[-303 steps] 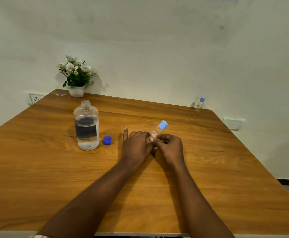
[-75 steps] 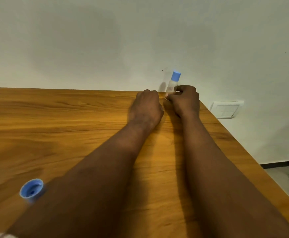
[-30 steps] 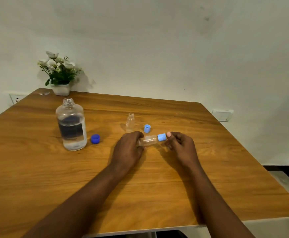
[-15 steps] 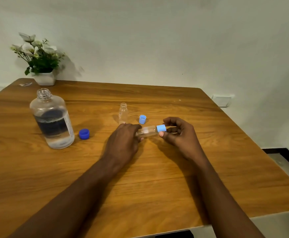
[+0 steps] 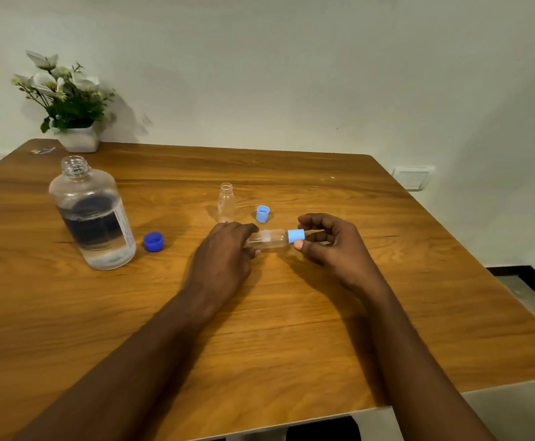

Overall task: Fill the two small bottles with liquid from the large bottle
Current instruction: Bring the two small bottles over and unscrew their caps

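Pale walls [image 5: 291,74] meet in a corner behind a wooden table [image 5: 291,329]. At its far left corner stands a pot of white flowers [image 5: 68,122], and a white wall plate [image 5: 412,178] sits on the wall to the right.

On the left part of the table the large bottle [image 5: 91,214] stands upright with its mouth uncovered. It has a dark label, and clear liquid shows in its lower part. A dark blue cap [image 5: 153,241] lies just beside its base, on the right. Near the middle of the table an open small bottle [image 5: 226,202] stands upright, and a loose light blue cap [image 5: 262,213] rests close to its right.

In front of these the capped small bottle [image 5: 267,240] is held on its side, just above or on the table, its neck pointing right. The left hand [image 5: 224,259] grips its base end, the fingers [image 5: 243,230] curled over the clear body. The right hand [image 5: 333,246] pinches the bottle's own cap [image 5: 296,236] between thumb and curled forefinger, with the other fingers bent loosely behind. Whether this bottle holds any liquid I cannot tell. Both forearms reach in from the near edge of the table.
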`<state>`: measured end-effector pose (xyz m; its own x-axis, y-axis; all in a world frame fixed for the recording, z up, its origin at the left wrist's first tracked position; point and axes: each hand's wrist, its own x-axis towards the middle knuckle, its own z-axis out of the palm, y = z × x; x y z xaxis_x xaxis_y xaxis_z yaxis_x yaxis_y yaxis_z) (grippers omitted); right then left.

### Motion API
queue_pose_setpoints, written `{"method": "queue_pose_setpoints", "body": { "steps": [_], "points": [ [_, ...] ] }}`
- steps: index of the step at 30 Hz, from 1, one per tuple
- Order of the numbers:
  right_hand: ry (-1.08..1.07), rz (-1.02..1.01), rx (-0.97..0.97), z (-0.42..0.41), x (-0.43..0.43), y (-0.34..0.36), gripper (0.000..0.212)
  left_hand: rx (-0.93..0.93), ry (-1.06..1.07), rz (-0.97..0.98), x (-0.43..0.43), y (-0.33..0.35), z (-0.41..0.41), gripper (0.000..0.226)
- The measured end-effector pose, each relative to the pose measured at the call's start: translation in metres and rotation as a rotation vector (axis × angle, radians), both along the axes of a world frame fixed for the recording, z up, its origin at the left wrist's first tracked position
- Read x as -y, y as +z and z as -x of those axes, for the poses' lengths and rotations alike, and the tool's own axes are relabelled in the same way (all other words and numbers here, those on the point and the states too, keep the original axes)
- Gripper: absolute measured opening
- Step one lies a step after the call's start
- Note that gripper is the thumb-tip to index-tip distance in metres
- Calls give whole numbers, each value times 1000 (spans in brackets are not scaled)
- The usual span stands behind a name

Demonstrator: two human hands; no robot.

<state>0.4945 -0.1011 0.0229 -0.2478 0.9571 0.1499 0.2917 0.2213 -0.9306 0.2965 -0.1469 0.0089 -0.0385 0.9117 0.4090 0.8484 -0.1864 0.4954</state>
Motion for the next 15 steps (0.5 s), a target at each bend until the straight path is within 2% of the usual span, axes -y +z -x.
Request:
{"method": "queue_pose_setpoints", "body": {
  "steps": [3,6,11,13,15],
  "points": [
    [-68,-9,28,3,2,2,15,-8,-6,6,1,1,-1,37],
    [-88,-3,66,3,3,1,30,-13,-13,5,2,1,-1,37],
    [-50,-1,75,0,2,1,10,-21,-7,12,2,0,0,39],
    [-21,17,59,-1,2,1,23,-11,-8,12,2,0,1,38],
    [-11,30,56,0,3,2,25,-10,-12,12,2,-1,1,37]
  ]
}}
